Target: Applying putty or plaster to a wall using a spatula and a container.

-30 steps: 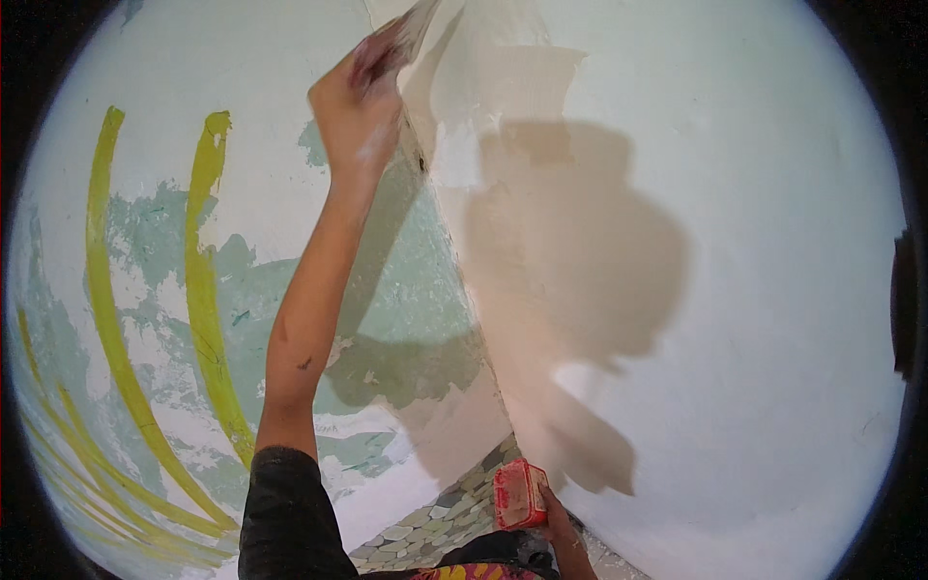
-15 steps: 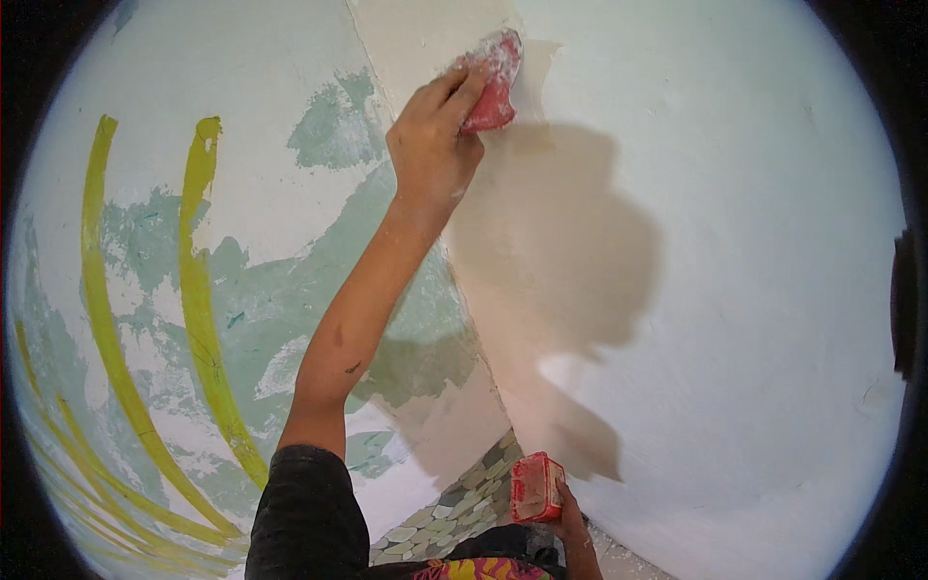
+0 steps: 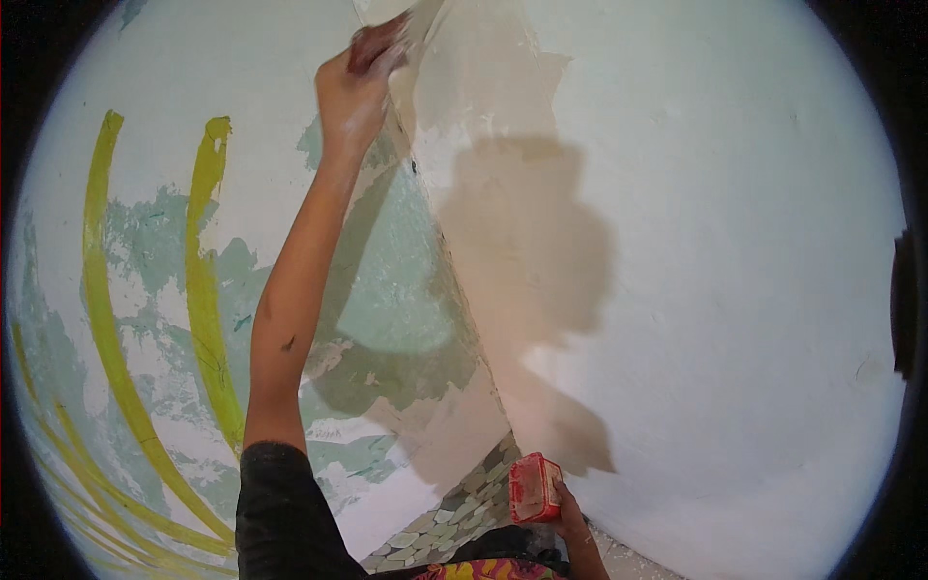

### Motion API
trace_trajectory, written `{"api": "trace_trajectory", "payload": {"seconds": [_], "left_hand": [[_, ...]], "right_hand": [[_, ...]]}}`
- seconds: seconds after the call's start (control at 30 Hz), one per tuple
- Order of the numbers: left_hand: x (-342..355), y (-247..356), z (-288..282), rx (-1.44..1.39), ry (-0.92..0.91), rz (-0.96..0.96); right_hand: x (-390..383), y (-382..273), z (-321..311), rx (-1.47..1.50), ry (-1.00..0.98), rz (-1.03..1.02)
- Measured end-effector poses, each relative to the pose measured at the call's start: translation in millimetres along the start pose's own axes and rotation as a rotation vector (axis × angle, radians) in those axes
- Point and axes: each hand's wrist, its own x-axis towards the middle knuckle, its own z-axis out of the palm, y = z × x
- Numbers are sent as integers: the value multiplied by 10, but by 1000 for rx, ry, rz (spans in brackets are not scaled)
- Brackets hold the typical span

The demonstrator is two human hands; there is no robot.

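Note:
High up at the wall corner, my left hand (image 3: 350, 101) is closed round a red putty scraper (image 3: 379, 44). Motion smears its thin blade, which lies at the corner seam near the top edge of the picture. White filler is smeared on my fingers and wrist. Low down on the right, my right hand (image 3: 568, 505) grips a small red plastic tub (image 3: 531, 488) by its side. Pale residue coats the inside of the tub.
A patchy green and white wall (image 3: 387, 280) with yellow-green painted stripes (image 3: 206, 290) is on the left. It meets a smooth white wall (image 3: 715, 290) at a rough seam. My shadow falls across both walls. Stone-patterned flooring (image 3: 454, 512) shows below.
My left hand has moved left and up with the scraper, from the right wall to the corner seam. The scraper has turned. My right hand and the tub have barely moved.

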Motion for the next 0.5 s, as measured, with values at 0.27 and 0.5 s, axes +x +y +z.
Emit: {"api": "trace_trajectory", "payload": {"seconds": [0.27, 0.5], "left_hand": [[-89, -285, 88, 228, -60, 105], [-798, -153, 264, 226, -54, 84]], "right_hand": [[-167, -55, -43, -92, 108, -60], [-278, -143, -127, -173, 147, -108]]}}
